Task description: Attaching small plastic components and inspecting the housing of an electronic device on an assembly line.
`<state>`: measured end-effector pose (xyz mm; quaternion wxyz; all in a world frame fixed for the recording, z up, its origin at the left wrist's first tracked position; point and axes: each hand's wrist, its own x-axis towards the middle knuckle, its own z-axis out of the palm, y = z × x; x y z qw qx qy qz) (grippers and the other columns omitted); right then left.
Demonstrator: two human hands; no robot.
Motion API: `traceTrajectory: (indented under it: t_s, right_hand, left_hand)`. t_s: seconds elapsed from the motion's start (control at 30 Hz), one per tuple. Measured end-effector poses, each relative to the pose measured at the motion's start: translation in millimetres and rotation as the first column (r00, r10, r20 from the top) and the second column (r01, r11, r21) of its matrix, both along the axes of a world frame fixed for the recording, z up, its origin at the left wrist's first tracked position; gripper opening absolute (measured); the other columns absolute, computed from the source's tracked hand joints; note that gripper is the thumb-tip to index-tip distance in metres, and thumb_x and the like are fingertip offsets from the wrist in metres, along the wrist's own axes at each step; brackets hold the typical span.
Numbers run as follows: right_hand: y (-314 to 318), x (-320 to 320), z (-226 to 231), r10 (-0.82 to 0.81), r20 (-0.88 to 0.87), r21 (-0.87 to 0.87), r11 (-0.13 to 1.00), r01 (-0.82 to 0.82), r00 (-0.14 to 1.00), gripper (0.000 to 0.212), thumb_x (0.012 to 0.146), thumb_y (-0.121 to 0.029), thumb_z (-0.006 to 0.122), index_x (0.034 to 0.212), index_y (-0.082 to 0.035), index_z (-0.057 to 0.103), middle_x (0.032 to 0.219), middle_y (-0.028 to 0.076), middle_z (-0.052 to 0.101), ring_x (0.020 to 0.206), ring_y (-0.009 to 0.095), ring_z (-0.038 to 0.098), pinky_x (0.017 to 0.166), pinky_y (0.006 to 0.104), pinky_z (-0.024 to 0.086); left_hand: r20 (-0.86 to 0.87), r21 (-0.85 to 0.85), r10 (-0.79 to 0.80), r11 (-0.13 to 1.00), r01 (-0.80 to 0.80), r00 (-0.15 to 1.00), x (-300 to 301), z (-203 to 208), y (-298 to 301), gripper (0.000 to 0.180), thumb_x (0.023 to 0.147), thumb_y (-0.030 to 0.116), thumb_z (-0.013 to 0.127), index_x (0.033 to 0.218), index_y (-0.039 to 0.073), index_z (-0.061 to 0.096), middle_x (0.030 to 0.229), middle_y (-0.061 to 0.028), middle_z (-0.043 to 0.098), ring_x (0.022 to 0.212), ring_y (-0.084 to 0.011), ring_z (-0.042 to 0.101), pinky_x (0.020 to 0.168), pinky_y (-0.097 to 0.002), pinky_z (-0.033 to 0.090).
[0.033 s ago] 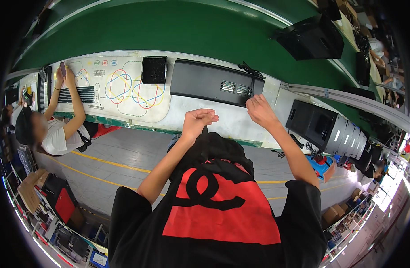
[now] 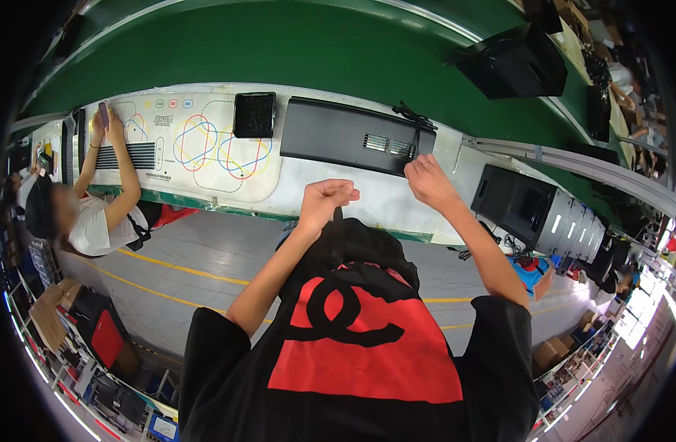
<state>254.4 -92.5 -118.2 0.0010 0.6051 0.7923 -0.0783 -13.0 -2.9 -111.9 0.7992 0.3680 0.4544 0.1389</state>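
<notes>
From here I can't tell whether the curled fingers of the left hand (image 2: 327, 200) or right hand (image 2: 431, 181) grip anything; the right hides a near corner of the long black box (image 2: 327, 131) on the white counter (image 2: 378, 202). The black tray (image 2: 237, 118) beside it looks dark inside. Yellow lines (image 2: 183, 267) mark the grey floor (image 2: 205, 241).

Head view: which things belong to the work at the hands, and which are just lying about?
Apparently in use:
- left hand and right hand, fingers drawn together; whether they hold anything is unclear
- long black unit, nearest the right hand
- black cable at its right end

Apparently lying about:
- square black tray, left
- black box-shaped unit, right
</notes>
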Motion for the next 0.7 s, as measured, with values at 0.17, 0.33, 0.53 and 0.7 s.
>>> traceTrajectory:
  t_s: [0.17,0.33,0.53,0.7]
  right_hand:
    - [28,-9,8,-0.064,0.137,-0.024,0.997,0.067,0.988,0.027,0.066,0.000,0.062,0.093,-0.001,0.056,0.083,0.013,0.062,0.089,0.029,0.057,0.083,0.0383,0.040]
    - [50,0,-2,0.027,0.132,-0.307,0.952,0.015,0.991,0.040,0.061,0.002,0.065,0.101,-0.001,0.056,0.091,0.013,0.061,0.094,0.030,0.059,0.088,0.0384,0.040]
    - [61,8,9,0.282,0.061,-0.467,0.856,-0.223,0.957,0.035,0.063,0.000,0.067,0.096,-0.004,0.056,0.090,0.011,0.060,0.092,0.028,0.060,0.087,0.0385,0.043]
    - [47,-12,27,0.137,-0.044,-0.206,0.968,-0.143,0.990,0.025,0.069,-0.001,0.065,0.091,-0.004,0.055,0.087,0.009,0.060,0.089,0.026,0.060,0.086,0.0378,0.044]
  left_hand:
    - [0.102,-0.031,0.001,1.000,0.003,0.995,-4,9,9,0.026,0.091,0.016,0.063,0.105,-0.005,0.063,0.094,-0.0136,0.069,0.087,-0.0209,0.068,0.079,-0.0294,0.053]
    - [0.324,-0.071,0.064,0.997,-0.043,0.944,-4,43,17,0.025,0.092,0.017,0.061,0.106,-0.003,0.062,0.091,-0.0081,0.064,0.082,-0.0175,0.062,0.078,-0.0296,0.050]
    - [0.561,-0.131,0.110,0.990,-0.044,0.820,-6,89,20,0.021,0.094,0.017,0.058,0.102,-0.002,0.061,0.086,-0.0054,0.057,0.075,-0.0155,0.053,0.071,-0.0296,0.045]
    - [0.664,-0.185,0.143,0.982,-0.024,0.734,-6,104,18,0.022,0.094,0.020,0.058,0.095,-0.002,0.061,0.082,-0.0050,0.053,0.070,-0.0148,0.050,0.067,-0.0290,0.043]
